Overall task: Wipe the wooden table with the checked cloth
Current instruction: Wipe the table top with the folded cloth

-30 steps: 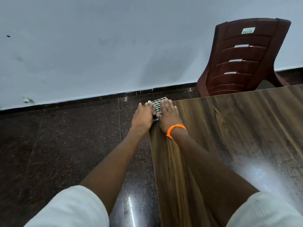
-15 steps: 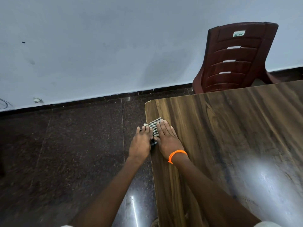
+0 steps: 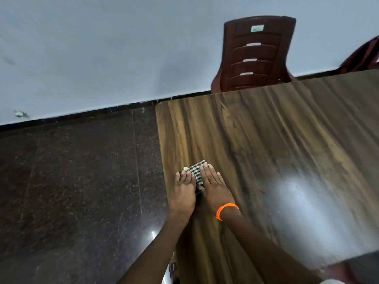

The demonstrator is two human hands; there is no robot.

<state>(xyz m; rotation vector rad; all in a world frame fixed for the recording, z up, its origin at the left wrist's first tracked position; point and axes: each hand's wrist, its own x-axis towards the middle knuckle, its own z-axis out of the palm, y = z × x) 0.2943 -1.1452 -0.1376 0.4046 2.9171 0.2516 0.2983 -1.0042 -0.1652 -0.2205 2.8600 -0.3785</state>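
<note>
The folded black-and-white checked cloth (image 3: 195,171) lies on the wooden table (image 3: 266,144) near its left edge. Both hands lie flat on it, side by side, with straight fingers pressing it down. My left hand (image 3: 183,191) covers the cloth's left part at the table edge. My right hand (image 3: 214,187), with an orange band on the wrist, covers the right part. Only the cloth's far end shows past the fingertips.
A dark red plastic chair (image 3: 254,56) stands behind the table's far edge against the pale wall. Part of a second chair (image 3: 365,56) shows at the right border. Dark polished stone floor (image 3: 78,181) lies left of the table.
Both hands have slid the cloth along the table's left edge, from the far corner back toward me. They still press on it side by side.
</note>
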